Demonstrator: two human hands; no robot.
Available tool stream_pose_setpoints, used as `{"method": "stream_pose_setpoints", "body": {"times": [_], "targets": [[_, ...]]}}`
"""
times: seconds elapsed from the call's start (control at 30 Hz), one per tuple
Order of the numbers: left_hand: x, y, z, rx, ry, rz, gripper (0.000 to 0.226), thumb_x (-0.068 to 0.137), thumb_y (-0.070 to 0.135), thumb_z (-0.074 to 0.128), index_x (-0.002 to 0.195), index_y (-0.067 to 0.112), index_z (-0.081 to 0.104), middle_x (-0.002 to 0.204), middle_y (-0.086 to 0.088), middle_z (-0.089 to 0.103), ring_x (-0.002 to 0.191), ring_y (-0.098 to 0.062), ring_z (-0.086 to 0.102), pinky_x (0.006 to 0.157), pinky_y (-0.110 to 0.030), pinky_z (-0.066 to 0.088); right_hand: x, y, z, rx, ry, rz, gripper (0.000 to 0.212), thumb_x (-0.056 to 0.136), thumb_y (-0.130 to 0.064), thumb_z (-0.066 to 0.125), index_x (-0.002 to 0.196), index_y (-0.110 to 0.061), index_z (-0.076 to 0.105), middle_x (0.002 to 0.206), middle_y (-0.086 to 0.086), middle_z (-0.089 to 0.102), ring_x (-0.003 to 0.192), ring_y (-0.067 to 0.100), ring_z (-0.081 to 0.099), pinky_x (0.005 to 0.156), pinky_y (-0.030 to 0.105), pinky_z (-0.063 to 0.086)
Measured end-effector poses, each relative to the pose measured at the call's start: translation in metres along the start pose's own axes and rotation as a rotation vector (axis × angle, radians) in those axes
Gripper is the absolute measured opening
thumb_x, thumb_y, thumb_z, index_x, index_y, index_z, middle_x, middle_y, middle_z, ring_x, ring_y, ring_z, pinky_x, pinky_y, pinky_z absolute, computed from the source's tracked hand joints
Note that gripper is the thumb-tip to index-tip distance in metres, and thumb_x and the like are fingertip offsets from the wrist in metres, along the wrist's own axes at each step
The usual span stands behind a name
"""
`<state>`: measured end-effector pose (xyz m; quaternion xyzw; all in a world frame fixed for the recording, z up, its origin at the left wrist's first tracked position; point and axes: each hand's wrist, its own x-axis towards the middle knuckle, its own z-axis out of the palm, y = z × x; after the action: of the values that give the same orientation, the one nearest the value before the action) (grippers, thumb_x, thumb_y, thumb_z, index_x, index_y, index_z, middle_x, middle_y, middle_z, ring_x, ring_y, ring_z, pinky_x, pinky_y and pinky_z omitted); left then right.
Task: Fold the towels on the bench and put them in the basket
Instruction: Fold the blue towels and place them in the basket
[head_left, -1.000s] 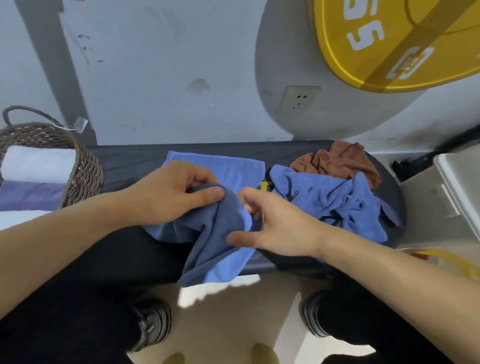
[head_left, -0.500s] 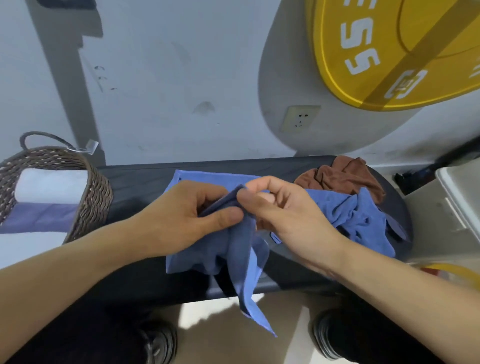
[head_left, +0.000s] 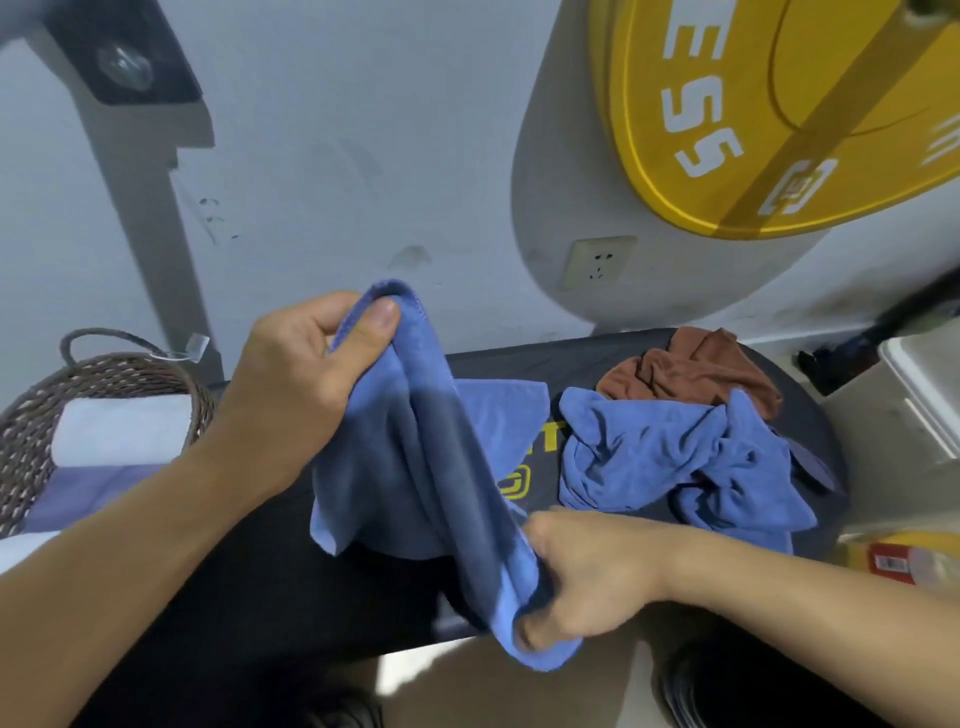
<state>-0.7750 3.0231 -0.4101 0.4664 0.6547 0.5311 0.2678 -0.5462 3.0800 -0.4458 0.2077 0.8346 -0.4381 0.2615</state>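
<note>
Pale grey plaster wall (head_left: 337, 171) fills the background, scuffed and matte, with a white socket (head_left: 597, 262) set into it and a glossy yellow weight plate (head_left: 779, 104) leaning against it at the upper right. Below runs the bench (head_left: 597, 358), a long black padded slab with a smooth skin and a rounded right end, its length lying left to right across the view. On that end sits a crumpled blue towel (head_left: 670, 457), soft and nappy, with a rumpled brown towel (head_left: 696, 371) just behind it, touching. At the left stands the basket (head_left: 31, 415), round, woven of dark rope, holding a white towel (head_left: 119, 431).

Between the hands hangs the held blue towel (head_left: 431, 467), a fleecy microfibre cloth with a stitched hem, drawn into a long loose band above the bench; its long axis slants from upper left down to lower right. The left hand (head_left: 296, 384) pinches the upper corner between thumb and curled fingers. The right hand (head_left: 587, 582) grips the lower end, fingers wrapped round the bunched cloth.
</note>
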Motion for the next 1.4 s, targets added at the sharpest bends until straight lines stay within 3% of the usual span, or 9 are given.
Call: {"method": "stream_pose_setpoints", "body": {"times": [0.1,0.23,0.43,0.6,0.8,0.9,1.13,1.23,1.4], "targets": [[0.006,-0.007,-0.007,0.055,-0.066,-0.018,0.050,0.097,0.038,0.056,0.076,-0.007,0.049,0.061,-0.028,0.041,0.054,-0.022,0.040,0.045,-0.032,0.033,-0.011,0.006,-0.019,-0.255,-0.171,0.150,0.021,0.074,-0.034,0.075,0.081,-0.016,0.065,0.071,-0.002,0.064,0.062,0.012,0.058,0.053,0.025,0.044],[0.016,-0.028,-0.015,0.211,-0.119,-0.136,0.048,0.101,0.029,0.054,0.076,-0.011,0.047,0.062,-0.015,0.043,0.059,-0.020,0.041,0.054,-0.031,0.032,-0.030,0.030,-0.060,-0.117,-0.167,0.207,0.022,0.077,-0.028,0.072,0.074,-0.010,0.059,0.059,-0.005,0.050,0.052,0.009,0.045,0.052,0.024,0.037],[0.041,-0.070,-0.022,0.358,-0.242,-0.544,0.031,0.098,0.024,0.059,0.078,0.000,0.063,0.074,-0.010,0.062,0.071,-0.021,0.054,0.069,-0.033,0.044,-0.024,0.059,-0.085,0.632,0.302,0.040,0.027,0.083,-0.001,0.069,0.080,0.018,0.050,0.074,0.021,0.048,0.070,0.024,0.051,0.066,0.027,0.049],[0.049,-0.089,-0.017,0.343,-0.409,-0.681,0.023,0.101,0.014,0.050,0.082,0.005,0.059,0.070,-0.012,0.053,0.059,-0.022,0.048,0.051,-0.025,0.042,0.007,0.064,-0.069,0.853,0.580,0.175,0.015,0.093,-0.012,0.063,0.081,-0.004,0.059,0.072,0.013,0.051,0.068,0.024,0.048,0.060,0.028,0.053],[0.056,-0.108,-0.010,0.162,-0.232,-0.705,0.029,0.103,0.009,0.041,0.075,0.009,0.051,0.061,-0.007,0.045,0.044,-0.014,0.045,0.042,-0.025,0.046,0.031,0.062,-0.050,0.983,0.785,0.105,0.010,0.095,-0.014,0.065,0.087,-0.007,0.065,0.077,0.012,0.058,0.067,0.020,0.057,0.060,0.028,0.054],[0.054,-0.121,-0.008,0.214,-0.178,-0.723,0.025,0.100,0.018,0.049,0.076,0.015,0.043,0.066,-0.006,0.039,0.048,-0.016,0.041,0.046,-0.025,0.038,0.041,0.073,-0.036,0.940,0.686,0.247,0.031,0.086,-0.016,0.075,0.113,-0.007,0.061,0.082,0.008,0.058,0.071,0.017,0.055,0.064,0.033,0.048],[0.006,-0.148,-0.001,0.729,-0.613,-0.769,0.036,0.085,0.037,0.064,0.061,0.014,0.051,0.064,-0.004,0.052,0.059,-0.021,0.048,0.056,-0.029,0.041,0.056,0.103,0.017,0.559,0.256,0.631,0.026,0.082,-0.030,0.077,0.081,-0.012,0.059,0.072,0.006,0.059,0.064,0.019,0.056,0.062,0.031,0.055],[-0.015,-0.154,0.014,0.851,-0.683,-0.661,0.036,0.079,0.050,0.066,0.073,0.014,0.069,0.072,0.002,0.068,0.073,-0.015,0.064,0.068,-0.027,0.050,0.066,0.104,0.037,0.562,0.262,0.636,0.036,0.081,-0.040,0.078,0.080,-0.009,0.060,0.064,0.007,0.057,0.054,0.021,0.052,0.055,0.030,0.053],[-0.039,-0.162,0.024,0.858,-0.661,-0.497,0.038,0.072,0.045,0.075,0.068,0.018,0.048,0.059,0.007,0.050,0.052,-0.007,0.044,0.048,-0.018,0.032,0.068,0.102,0.053,0.466,0.486,0.502,0.031,0.080,-0.038,0.079,0.080,-0.014,0.059,0.071,-0.001,0.063,0.056,0.012,0.056,0.056,0.024,0.049]]}}
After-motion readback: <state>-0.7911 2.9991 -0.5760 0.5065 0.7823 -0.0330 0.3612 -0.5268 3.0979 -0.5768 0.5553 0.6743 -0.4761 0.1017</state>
